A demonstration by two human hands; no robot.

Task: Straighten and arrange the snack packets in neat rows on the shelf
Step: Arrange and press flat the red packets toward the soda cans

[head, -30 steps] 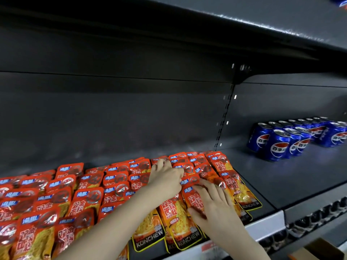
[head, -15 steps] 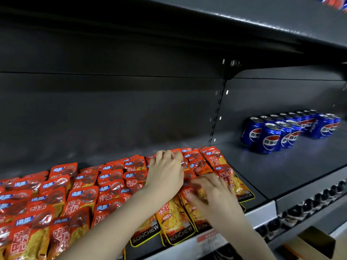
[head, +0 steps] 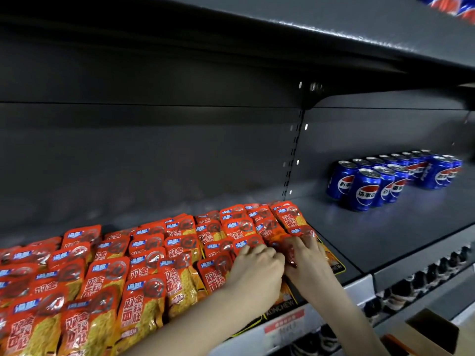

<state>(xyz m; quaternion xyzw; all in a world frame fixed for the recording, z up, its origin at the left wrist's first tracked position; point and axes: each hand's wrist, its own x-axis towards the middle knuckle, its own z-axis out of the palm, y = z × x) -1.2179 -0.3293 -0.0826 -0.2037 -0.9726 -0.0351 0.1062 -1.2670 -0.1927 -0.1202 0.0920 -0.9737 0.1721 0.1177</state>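
My two bare hands work at the right end of a wide block of orange-red snack packets [head: 144,255], which lie flat and overlapping in rows on a dark metal shelf [head: 372,240]. The rows run from the shelf's front lip back toward the rear wall.

My left hand [head: 257,271] sits knuckles-up on the packets with its fingers curled down. I cannot tell whether it grips one or only presses. My right hand [head: 309,263] is just beside it, touching it, with fingers bent over the end row and thumb and fingers pinching a red packet [head: 292,256] between the two hands.

The packets look light and soft. The glossy film is likely slippery, and the contents are probably brittle enough to crush. I judge the best hold is a light pinch on the flat sealed top edge, or a flat palm sliding several at once, rather than a squeeze through the middle.

Well apart to the right on the same shelf stand blue Pepsi cans [head: 367,192] in rows. A cardboard box [head: 431,332] sits below.
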